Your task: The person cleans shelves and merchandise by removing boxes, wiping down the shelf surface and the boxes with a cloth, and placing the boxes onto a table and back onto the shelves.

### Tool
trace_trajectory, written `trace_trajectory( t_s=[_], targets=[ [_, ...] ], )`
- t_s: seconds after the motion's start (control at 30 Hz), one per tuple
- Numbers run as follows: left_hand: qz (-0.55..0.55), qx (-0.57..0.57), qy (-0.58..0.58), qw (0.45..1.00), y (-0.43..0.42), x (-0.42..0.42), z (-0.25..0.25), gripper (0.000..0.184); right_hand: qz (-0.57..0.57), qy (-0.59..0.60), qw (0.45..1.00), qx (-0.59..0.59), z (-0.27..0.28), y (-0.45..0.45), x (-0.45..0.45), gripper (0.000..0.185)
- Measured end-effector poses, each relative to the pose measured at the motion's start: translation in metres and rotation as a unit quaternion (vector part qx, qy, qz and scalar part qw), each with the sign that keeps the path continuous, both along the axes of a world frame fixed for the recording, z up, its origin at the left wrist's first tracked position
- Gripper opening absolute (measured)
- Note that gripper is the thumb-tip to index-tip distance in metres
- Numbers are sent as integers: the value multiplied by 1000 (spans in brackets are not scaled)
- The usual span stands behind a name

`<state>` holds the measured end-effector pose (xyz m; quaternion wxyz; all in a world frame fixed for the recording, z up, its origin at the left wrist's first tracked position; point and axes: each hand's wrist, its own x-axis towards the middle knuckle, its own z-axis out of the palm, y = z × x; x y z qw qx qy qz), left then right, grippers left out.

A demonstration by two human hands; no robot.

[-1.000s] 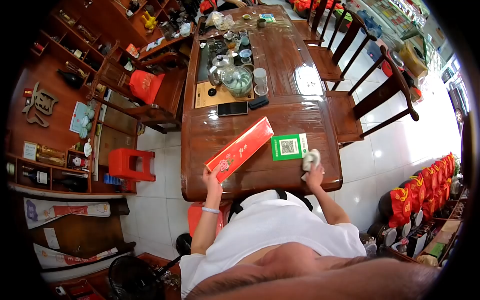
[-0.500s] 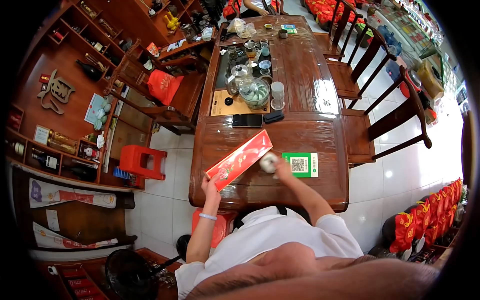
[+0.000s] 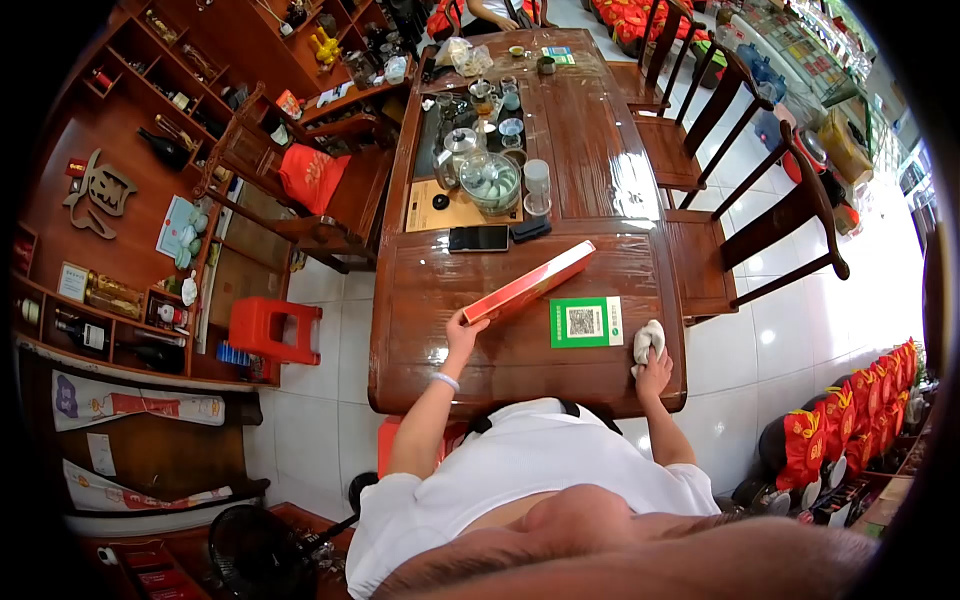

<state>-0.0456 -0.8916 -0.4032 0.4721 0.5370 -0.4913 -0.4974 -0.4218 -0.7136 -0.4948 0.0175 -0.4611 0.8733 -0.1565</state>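
My left hand (image 3: 464,334) grips the near end of a long flat red box (image 3: 528,283), tilted up on its edge above the wooden table (image 3: 420,370). A white cloth (image 3: 648,343) is bunched up at the table's right edge, and my right hand (image 3: 654,372) is closed on its lower part. Between the box and the cloth lies a green card with a QR code (image 3: 586,322). Beyond the box, a black phone (image 3: 478,239) rests beside a small dark case (image 3: 531,231).
Farther up the table stand a glass bowl (image 3: 490,185), a glass kettle (image 3: 461,150) and several cups on a tea tray. Wooden chairs (image 3: 690,255) line the right side. A red plastic stool (image 3: 275,329) is at the left. A person (image 3: 497,14) sits at the far end.
My right hand has moved with the cloth from beside the red box to the table's right edge. The box has turned from showing its broad face to standing on edge, shifted to the right.
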Motion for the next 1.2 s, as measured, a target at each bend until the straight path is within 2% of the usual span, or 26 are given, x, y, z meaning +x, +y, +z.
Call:
trace_trajectory(
  t_s=[0.13, 0.2, 0.37, 0.43, 0.5, 0.53, 0.6, 0.63, 0.7, 0.73, 0.77, 0.8, 0.83, 0.9, 0.93, 1.03, 1.1, 1.13, 1.2],
  targets=[
    [39, 79, -47, 995, 13, 7, -16, 32, -32, -8, 999, 29, 4, -8, 6, 48],
    [35, 69, -60, 995, 13, 15, -46, 34, -21, -19, 999, 30, 3, -8, 3, 49],
    [35, 40, -125, 991, 30, 21, -50, 38, 3, -36, 997, 63, 20, -8, 4, 51],
    [92, 10, -90, 992, 35, 35, -116, 41, 27, -25, 997, 66, 8, -11, 2, 56],
    [158, 33, -133, 978, 62, 38, -107, 42, 88, -15, 992, 84, -16, -17, -3, 60],
    [149, 61, -125, 979, 79, 45, -97, 41, 144, -32, 987, 67, -2, -21, 8, 62],
    [168, 104, -95, 976, 121, 59, -95, 36, 242, -31, 968, 60, -14, -40, 26, 62],
    [194, 117, -73, 971, 147, 68, -103, 33, 290, -35, 951, 102, -8, -51, 45, 60],
    [290, 165, -23, 942, 207, 78, -98, 27, 424, -56, 901, 65, -22, -72, 79, 58],
    [327, 209, -17, 922, 242, 90, -121, 22, 473, -58, 877, 62, -27, -86, 101, 58],
    [386, 177, 10, 905, 280, 91, -122, 21, 557, -53, 827, 62, -33, -98, 125, 58],
    [436, 217, -5, 873, 321, 93, -121, 20, 634, -46, 769, 63, -37, -106, 147, 58],
    [481, 258, -15, 838, 363, 90, -121, 20, 672, -47, 736, 63, -32, -112, 173, 58],
    [580, 325, 90, 741, 449, 79, -111, 21, 736, -31, 669, 100, -6, -116, 227, 59],
    [626, 318, 114, 703, 491, 67, -107, 21, 760, -28, 645, 76, 0, -118, 247, 60],
    [738, 307, 133, 586, 599, 17, -90, 24, 729, -15, 684, 23, -26, -118, 277, 56],
    [789, 306, 191, 497, 637, -22, -67, 25, 680, -302, 662, 88, -22, -118, 280, 58],
    [796, 303, 195, 487, 648, -34, -67, 25, 702, -216, 675, 68, -18, -120, 281, 59],
    [827, 305, 240, 407, 667, -64, -67, 21, 721, -40, 691, 29, -20, -117, 270, 59]
  ],
)
